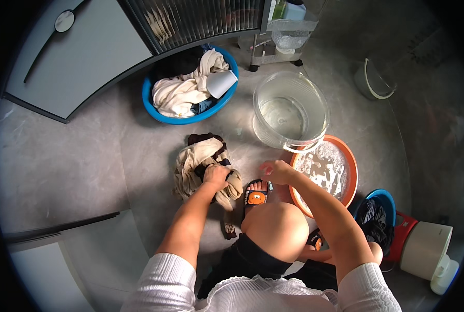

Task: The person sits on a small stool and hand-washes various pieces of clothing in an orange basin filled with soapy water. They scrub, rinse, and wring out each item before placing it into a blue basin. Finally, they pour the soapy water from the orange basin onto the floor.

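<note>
A pile of beige and dark clothes [191, 163] lies on the grey floor. My left hand [216, 176] is on a black piece of cloth at the top of the pile; its fingers are partly hidden, so I cannot tell whether it grips the cloth. To the right, my right hand [273, 171] hovers above the floor, fingers bent, beside an orange basin [354, 171] of foamy water. What its fingertips do is unclear. Just beyond that basin stands a clear plastic bucket [261, 117], its white handle hanging over the basin's rim.
A blue basin [169, 120] of clothes with a white cup [221, 84] stands near a cabinet. At lower right are a blue tub [390, 199] of dark clothes and a red-and-white container [425, 249]. A wheeled rack [275, 58] and a clear handled container [366, 80] stand farther back.
</note>
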`<action>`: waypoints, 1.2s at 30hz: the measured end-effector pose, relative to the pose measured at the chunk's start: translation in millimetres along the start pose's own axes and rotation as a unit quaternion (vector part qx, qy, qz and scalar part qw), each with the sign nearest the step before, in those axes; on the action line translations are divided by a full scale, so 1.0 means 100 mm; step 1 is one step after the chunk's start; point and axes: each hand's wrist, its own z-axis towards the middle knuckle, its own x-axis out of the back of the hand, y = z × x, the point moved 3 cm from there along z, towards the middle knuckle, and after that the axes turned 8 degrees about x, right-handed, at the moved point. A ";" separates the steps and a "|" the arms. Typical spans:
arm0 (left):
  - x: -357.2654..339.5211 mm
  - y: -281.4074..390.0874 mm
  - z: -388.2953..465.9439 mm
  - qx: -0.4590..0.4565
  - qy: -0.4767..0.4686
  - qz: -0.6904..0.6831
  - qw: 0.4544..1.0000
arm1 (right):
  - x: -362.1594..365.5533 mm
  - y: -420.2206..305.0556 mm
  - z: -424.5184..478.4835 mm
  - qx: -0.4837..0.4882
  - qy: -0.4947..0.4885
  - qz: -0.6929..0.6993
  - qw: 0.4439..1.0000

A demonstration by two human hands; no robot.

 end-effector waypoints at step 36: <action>1.71 3.51 -0.03 -0.209 -0.228 -0.423 0.852 | 1.51 0.46 -2.99 0.148 0.505 0.461 0.714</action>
